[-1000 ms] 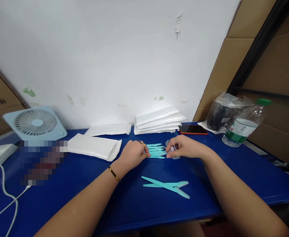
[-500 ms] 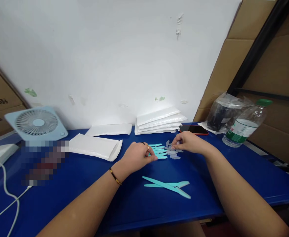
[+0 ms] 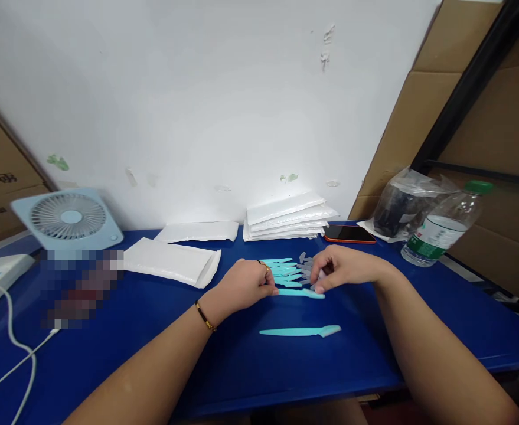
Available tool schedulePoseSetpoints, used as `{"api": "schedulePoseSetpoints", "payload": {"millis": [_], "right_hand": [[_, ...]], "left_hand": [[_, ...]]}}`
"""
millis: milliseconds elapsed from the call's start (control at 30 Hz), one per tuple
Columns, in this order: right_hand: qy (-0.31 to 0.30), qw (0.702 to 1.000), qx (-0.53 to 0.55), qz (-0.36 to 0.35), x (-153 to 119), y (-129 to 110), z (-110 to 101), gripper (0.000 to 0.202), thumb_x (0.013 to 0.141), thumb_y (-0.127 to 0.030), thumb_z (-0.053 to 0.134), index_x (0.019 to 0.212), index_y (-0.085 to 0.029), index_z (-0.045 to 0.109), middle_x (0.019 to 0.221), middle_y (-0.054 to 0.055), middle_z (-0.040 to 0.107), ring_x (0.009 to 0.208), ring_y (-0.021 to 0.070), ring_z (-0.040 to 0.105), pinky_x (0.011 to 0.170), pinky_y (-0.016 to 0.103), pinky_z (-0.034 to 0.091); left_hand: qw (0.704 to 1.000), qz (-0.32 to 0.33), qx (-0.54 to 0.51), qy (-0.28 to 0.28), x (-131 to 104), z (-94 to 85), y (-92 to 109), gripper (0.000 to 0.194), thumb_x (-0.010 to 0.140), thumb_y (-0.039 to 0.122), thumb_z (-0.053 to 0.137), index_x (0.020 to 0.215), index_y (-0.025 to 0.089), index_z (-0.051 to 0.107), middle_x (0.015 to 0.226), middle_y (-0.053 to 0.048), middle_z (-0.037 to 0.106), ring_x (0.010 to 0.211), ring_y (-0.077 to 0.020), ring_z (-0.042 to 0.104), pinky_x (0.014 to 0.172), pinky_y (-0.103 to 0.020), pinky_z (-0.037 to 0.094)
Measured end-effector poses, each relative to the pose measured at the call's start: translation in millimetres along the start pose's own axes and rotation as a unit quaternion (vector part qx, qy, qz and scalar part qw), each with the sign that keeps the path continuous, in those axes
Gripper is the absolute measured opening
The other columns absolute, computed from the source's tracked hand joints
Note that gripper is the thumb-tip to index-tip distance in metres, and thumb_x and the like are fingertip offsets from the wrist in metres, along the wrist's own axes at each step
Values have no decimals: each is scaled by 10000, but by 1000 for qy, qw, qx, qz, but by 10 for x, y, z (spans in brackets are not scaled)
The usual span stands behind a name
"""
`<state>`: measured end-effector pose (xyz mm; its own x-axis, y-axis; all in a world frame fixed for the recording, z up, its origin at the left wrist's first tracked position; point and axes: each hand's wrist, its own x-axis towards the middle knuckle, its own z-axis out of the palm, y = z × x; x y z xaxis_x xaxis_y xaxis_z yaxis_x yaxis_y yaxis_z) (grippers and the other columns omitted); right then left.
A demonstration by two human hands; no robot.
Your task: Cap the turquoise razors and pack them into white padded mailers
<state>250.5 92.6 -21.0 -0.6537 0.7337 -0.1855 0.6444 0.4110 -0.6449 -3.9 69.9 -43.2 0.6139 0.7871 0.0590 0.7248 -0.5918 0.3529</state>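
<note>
My left hand (image 3: 253, 280) is closed on the handle end of a turquoise eyebrow razor (image 3: 297, 292), held level just over the blue table. My right hand (image 3: 341, 268) is closed at the razor's blade end, its thumb against the head. A pale clear plastic cap (image 3: 321, 274) shows partly between its fingers; the rest is hidden. Behind my hands several more turquoise razors (image 3: 281, 266) lie side by side, heads to the right. Loose clear caps (image 3: 302, 258) lie beside them, partly covered by my right hand. Nearer me, a single razor (image 3: 299, 332) rests on the table.
White padded mailers (image 3: 286, 218) are stacked by the wall, with another mailer (image 3: 170, 262) at left. A phone (image 3: 350, 234), a water bottle (image 3: 440, 230) and a bagged dark item (image 3: 392, 209) stand right. A small fan (image 3: 71, 218) and white cable (image 3: 11, 330) are at left.
One of the two crossed razors has gone from the front of the table, and a razor is now in my left hand. My right hand has moved from the caps towards its blade end.
</note>
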Motion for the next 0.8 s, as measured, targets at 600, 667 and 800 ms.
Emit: {"api": "schedulePoseSetpoints", "payload": {"millis": [600, 667, 800], "right_hand": [[71, 994, -58, 51, -9, 88, -43, 355, 614, -503, 682, 714, -164, 720, 631, 26, 657, 558, 135, 528, 494, 228, 348], [1, 998, -48, 37, -40, 18, -6, 373, 566, -502, 722, 741, -172, 728, 614, 8, 643, 536, 122, 512, 475, 221, 334], [-115, 992, -49, -6, -38, -74, 87, 349, 577, -483, 728, 763, -187, 737, 585, -19, 613, 513, 103, 488, 471, 215, 330]], "left_hand": [[997, 46, -20, -64, -117, 91, 243, 322, 639, 521, 678, 804, 244, 666, 737, 20, 634, 638, -134, 551, 506, -232, 312], [996, 29, -23, -81, -132, 145, 283, 221, 684, 443, 665, 747, 231, 659, 715, 17, 637, 630, -132, 548, 486, -231, 298], [998, -13, -26, -62, -94, 132, 248, 180, 749, 384, 613, 709, 211, 645, 691, 7, 633, 647, -137, 551, 497, -229, 312]]}}
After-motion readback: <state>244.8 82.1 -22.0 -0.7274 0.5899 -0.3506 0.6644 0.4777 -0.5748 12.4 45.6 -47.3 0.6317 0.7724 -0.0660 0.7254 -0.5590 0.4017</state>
